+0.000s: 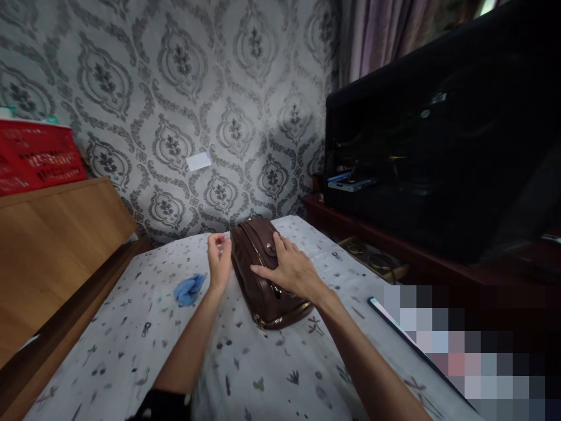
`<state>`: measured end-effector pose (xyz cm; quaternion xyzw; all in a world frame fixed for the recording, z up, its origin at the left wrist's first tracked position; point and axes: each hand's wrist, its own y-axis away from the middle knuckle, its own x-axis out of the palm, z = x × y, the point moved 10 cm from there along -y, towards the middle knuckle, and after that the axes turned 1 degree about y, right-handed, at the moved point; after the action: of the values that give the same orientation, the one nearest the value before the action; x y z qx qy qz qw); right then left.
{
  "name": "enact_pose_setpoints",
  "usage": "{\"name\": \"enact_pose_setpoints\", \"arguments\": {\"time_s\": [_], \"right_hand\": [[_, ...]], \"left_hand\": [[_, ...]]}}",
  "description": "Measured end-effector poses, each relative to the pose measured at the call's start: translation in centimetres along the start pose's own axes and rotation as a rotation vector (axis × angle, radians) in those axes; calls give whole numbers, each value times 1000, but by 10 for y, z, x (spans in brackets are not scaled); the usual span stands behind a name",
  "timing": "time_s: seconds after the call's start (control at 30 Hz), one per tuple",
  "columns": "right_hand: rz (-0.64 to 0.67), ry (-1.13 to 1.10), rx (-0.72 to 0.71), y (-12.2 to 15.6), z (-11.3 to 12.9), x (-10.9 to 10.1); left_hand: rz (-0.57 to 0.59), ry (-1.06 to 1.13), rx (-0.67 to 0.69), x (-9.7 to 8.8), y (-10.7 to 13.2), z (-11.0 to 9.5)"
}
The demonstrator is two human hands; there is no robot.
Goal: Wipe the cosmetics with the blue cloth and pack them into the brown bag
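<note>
A brown leather-look handbag (245,275) with gold-toned zips and studs lies on the patterned white sheet (144,362). My right hand (291,269) rests on the bag's top, its fingers stretched out and the thumb spread to the left. Close beside the bag's left edge is my left hand (219,260), with loosely bent fingers and a gap to the thumb; nothing shows between them. Whether its fingertips touch the bag, I cannot tell. To the left of that hand lies a crumpled blue cloth-like piece (189,289).
At the right stands a large black screen-like panel (394,146) on a dark red-brown stand (315,204). A dark-edged flat object (407,339), partly pixelated, lies at the lower right. On the left, a red basket (39,155) sits above a wooden board (65,228). Patterned wallpaper (236,88) rises behind.
</note>
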<state>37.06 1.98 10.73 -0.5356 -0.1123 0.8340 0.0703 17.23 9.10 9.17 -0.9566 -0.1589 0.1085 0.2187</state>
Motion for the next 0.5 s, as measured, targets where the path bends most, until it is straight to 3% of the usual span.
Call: {"name": "enact_pose_setpoints", "arguments": {"time_s": [0.1,0.23,0.37,0.5], "right_hand": [[-4,-13,18,1,-2,-1],[-2,-31,25,2,-5,0],[-14,-51,4,2,-6,0],[-18,-72,-4,2,-6,0]], "left_hand": [[87,-54,-191,18,-47,36],[292,-104,-444,48,-78,77],[392,-146,-544,62,-93,88],[417,-235,-551,67,-104,82]]}}
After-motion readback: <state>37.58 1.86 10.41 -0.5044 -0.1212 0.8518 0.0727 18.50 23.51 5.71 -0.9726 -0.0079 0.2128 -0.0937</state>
